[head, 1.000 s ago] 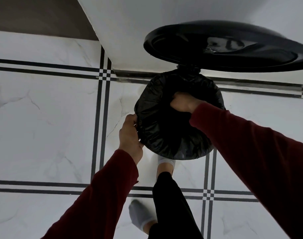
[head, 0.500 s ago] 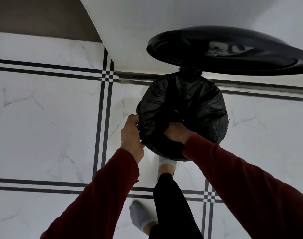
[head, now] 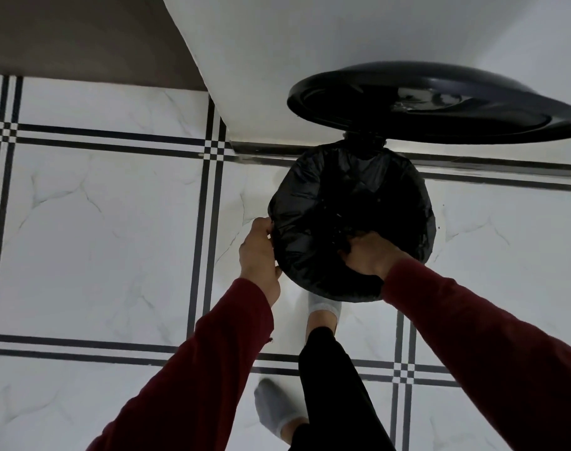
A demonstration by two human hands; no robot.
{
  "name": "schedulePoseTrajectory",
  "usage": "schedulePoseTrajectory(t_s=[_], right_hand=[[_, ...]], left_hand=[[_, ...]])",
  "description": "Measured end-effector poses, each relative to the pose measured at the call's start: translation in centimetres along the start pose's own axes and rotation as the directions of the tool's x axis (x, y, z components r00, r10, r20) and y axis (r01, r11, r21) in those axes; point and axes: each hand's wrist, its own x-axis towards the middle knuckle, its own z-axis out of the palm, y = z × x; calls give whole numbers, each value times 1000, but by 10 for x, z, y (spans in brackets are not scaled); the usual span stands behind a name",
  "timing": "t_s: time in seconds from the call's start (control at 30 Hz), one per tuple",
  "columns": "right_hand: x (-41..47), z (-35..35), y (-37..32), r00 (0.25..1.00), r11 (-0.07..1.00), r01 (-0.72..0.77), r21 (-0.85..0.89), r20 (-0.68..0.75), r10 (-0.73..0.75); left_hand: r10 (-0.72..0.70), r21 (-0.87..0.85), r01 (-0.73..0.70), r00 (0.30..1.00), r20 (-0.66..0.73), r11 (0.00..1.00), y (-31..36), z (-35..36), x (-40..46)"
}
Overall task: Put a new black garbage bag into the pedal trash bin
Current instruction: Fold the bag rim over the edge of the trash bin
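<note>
A round pedal trash bin stands against the white wall, its black lid (head: 440, 105) raised. A black garbage bag (head: 349, 203) covers the bin's mouth and is folded over the rim, hiding the bin's body. My left hand (head: 259, 252) grips the bag's edge at the left side of the rim. My right hand (head: 370, 255) is at the near side of the opening, fingers closed on the bag plastic. My foot in a white sock (head: 323, 309) is under the bin's near edge, where the pedal is hidden.
White marble floor tiles (head: 98, 239) with black stripe borders surround the bin. A white wall (head: 293, 53) rises behind it. My other foot in a grey sock (head: 274, 408) stands further back on the floor.
My right hand has moved from the far part of the opening to the near rim, staying on the bag. My left hand has kept its grip on the left edge.
</note>
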Motion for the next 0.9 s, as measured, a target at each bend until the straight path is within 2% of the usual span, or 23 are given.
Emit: schedulePoseTrajectory(t_s=[0.07, 0.1, 0.17, 0.23, 0.3, 0.37, 0.4, 0.47, 0.53, 0.57, 0.6, 0.77, 0.83, 0.9], right_hand=[[-6, 0, 0, 995, 997, 29, 77, -102, -21], [-14, -1, 0, 976, 989, 63, 137, -217, -32], [-47, 1, -5, 858, 948, 181, 263, -513, -21], [-94, 4, -9, 692, 831, 281, 481, -701, 172], [-129, 15, -7, 572, 656, 314, 686, -689, 446], [-141, 30, -5, 502, 448, 293, 845, -535, 680], [-139, 36, -4, 494, 341, 267, 901, -432, 754], [-127, 41, -1, 554, 90, 215, 973, -197, 809], [-111, 40, 6, 670, -237, 250, 939, 9, 742], [-105, 36, 10, 715, -366, 259, 894, 77, 695], [-101, 33, 14, 746, -447, 255, 857, 120, 655], [-99, 24, 41, 886, -676, 96, 730, 247, 392], [-97, 23, 52, 900, -718, 27, 695, 295, 320], [-95, 23, 59, 910, -731, 3, 682, 302, 285]], left_hand=[[13, -6, -13, 1000, 26, 1000, -2, -1, -2], [22, -7, -22, 999, 36, 1000, -3, -2, -2], [35, -3, -35, 998, 52, 999, -5, -5, -2], [31, 15, -32, 999, 44, 999, -6, -8, -5], [2, 49, -2, 1000, 11, 999, -10, -11, -6], [-32, 23, 31, 999, 15, 999, -14, -14, -9], [-44, -14, 44, 999, 30, 999, -15, -13, -10], [-43, -66, 46, 998, 48, 997, -14, -11, -8], [-17, -36, 19, 999, 44, 999, -12, -8, -4], [-4, -14, 5, 999, 36, 1000, -11, -7, -2], [2, -1, -2, 1000, 26, 1000, -12, -6, -1], [75, 137, -72, 997, -18, 988, -11, -5, 6], [186, 209, -171, 981, -55, 963, -11, -4, 9], [360, 283, -326, 930, -78, 902, -11, -6, 10]])
